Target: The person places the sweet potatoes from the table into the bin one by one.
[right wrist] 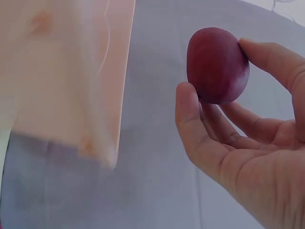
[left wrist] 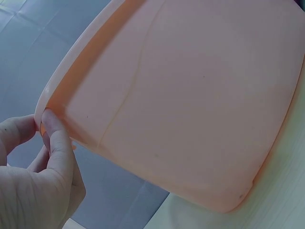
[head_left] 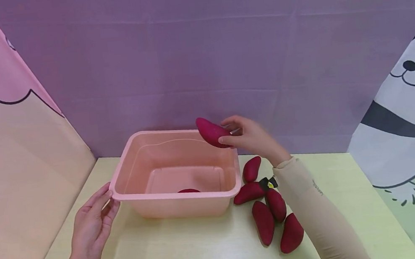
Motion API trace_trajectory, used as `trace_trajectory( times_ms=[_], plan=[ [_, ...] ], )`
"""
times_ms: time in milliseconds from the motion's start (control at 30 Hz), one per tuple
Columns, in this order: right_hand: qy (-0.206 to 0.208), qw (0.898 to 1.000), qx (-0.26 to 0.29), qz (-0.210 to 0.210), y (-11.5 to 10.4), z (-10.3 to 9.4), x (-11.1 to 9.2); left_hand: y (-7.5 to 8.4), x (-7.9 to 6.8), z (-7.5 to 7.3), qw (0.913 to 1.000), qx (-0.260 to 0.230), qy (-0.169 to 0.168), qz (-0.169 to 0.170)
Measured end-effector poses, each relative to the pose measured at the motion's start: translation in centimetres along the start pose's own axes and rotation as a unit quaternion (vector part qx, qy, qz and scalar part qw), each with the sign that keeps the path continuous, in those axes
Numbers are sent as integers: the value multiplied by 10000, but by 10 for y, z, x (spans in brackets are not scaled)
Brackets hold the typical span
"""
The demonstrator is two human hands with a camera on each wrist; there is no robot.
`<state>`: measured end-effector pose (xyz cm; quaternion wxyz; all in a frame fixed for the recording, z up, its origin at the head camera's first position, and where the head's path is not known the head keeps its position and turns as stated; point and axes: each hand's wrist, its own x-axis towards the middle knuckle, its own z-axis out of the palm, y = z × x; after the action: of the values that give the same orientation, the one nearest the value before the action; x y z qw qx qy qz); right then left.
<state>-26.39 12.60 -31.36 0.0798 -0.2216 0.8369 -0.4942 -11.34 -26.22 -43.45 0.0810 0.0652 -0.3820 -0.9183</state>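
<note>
A pink plastic basin (head_left: 185, 205) stands on the table, and my left hand (head_left: 92, 226) pinches its rim at the left front corner. The left wrist view shows the thumb and fingers of that hand (left wrist: 43, 167) on either side of the rim. Over the basin's right back edge, my right hand (head_left: 248, 135) holds a purple-red sweet potato (head_left: 209, 132) by one end. In the right wrist view its fingertips grip the sweet potato (right wrist: 217, 66) beside the blurred basin wall (right wrist: 57, 86). Inside the basin, part of another sweet potato (head_left: 189, 190) shows above the front rim.
Several more sweet potatoes (head_left: 263, 222) lie on the pale table (head_left: 189, 249) to the basin's right, under and beside my right forearm. A purple cloth backdrop (head_left: 185, 64) rises behind the basin. Printed panels stand at the left (head_left: 24, 157) and right (head_left: 403, 147).
</note>
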Motion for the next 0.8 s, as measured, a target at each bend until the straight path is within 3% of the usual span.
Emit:
trace_trajectory(
  times_ms=[167, 400, 600, 800],
  plan=[
    [-362, 9993, 11, -79, -19, 22, 28, -2, 1, 3, 9999, 116, 5, 1],
    [-583, 9983, -22, 43, -24, 58, 61, -5, 1, 3, 9997, 236, 68, -55],
    [-968, 9929, -651, 252, -8, 85, 74, -8, 1, 7, 9996, 256, 62, -45],
    [-1594, 9786, -1225, 428, 10, 103, 79, -8, 2, 9, 9992, 347, 147, -107]
  ],
)
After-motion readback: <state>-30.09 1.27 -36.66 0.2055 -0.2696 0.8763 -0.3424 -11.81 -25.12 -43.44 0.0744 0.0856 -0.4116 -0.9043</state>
